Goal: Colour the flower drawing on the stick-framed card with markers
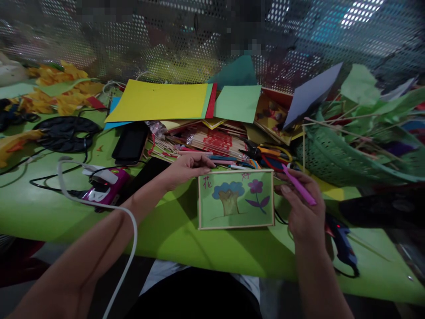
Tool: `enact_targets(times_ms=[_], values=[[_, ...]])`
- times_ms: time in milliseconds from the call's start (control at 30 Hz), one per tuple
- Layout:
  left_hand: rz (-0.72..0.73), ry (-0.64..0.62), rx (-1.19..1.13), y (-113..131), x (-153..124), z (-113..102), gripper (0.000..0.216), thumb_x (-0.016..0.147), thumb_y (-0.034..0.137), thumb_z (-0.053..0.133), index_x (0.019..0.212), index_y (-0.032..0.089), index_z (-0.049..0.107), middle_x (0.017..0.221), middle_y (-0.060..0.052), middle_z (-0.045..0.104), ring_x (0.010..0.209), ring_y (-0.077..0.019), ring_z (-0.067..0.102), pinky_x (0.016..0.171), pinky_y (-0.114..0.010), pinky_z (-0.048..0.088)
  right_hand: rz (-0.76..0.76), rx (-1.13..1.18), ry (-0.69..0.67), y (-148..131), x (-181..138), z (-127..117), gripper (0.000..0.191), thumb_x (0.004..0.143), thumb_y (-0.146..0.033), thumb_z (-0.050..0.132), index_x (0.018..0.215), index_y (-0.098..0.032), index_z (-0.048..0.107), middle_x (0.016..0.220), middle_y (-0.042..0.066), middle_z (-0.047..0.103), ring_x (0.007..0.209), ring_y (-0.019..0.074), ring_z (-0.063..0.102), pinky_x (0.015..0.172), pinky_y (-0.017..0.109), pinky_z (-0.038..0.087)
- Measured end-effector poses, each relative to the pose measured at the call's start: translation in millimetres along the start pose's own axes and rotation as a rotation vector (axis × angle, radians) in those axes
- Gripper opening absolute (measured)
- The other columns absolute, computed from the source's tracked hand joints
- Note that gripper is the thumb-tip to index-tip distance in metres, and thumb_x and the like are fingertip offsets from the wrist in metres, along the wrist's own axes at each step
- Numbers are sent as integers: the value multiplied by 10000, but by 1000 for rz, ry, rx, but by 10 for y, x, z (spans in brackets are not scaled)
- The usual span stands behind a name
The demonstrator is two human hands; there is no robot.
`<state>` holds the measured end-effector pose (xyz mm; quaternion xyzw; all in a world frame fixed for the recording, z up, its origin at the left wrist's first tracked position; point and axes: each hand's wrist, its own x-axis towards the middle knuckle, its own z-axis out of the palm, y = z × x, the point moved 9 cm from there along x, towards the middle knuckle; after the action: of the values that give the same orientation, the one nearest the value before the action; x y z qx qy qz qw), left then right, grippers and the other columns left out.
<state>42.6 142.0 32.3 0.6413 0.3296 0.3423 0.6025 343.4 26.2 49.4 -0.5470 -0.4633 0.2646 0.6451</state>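
Note:
A small green picture panel (pixel 216 220) with thin pale wooden edging is tilted up to face me. It shows a brown trunk with a blue crown, a purple flower and red written characters. My left hand (pixel 187 170) pinches its top edge near the left corner between thumb and fingers. In my right hand (pixel 305 199) a bright pink pen (pixel 300 185) lies across the fingers. The thumb and fingertips of that hand are close to the panel's right edge; whether they touch it I cannot tell.
Behind the panel lie pliers (pixel 252 150), bundled wooden sticks (pixel 212 139) and coloured paper (pixel 162 99). A green basket (pixel 335 155) stands right, a blue glue gun (pixel 345 246) nearer. Leftward are a phone (pixel 130 142), a purple power strip (pixel 113 188) and a white cable (pixel 133 243).

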Motion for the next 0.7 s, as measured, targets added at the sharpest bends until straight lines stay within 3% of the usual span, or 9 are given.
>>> enact_targets(times_ms=[133, 267, 433, 700], values=[[-5, -22, 15, -39, 6, 21, 366, 795, 416, 801, 1019, 137, 725, 969, -72, 740, 882, -165, 672, 859, -318, 522, 14, -48, -16, 8, -10, 23, 452, 809, -305, 835, 1240, -257, 710, 1165, 47, 753, 861, 166, 691, 777, 319, 564], [-23, -71, 68, -127, 10, 102, 336, 822, 399, 761, 1031, 141, 713, 971, -69, 733, 879, -154, 666, 854, -305, 516, -19, -71, 4, -66, -13, 22, 352, 861, -316, 774, 1206, -261, 736, 1110, 42, 756, 943, 200, 689, 839, 343, 538], [-62, -189, 200, -275, 8, 268, 253, 849, 290, 693, 1049, 139, 718, 904, -51, 734, 815, -144, 663, 795, -282, 513, -78, 7, 10, -184, -27, 29, 212, 937, -305, 633, 1018, -238, 816, 1007, 48, 757, 841, 180, 651, 753, 309, 493], [-67, -268, 503, -186, -81, 379, 288, 869, 179, 619, 1119, 176, 762, 1053, -71, 777, 948, -207, 689, 860, -316, 497, 162, 117, -211, 113, -83, 240, 202, 829, -270, 700, 995, -218, 802, 886, 61, 751, 786, 200, 678, 675, 304, 522]])
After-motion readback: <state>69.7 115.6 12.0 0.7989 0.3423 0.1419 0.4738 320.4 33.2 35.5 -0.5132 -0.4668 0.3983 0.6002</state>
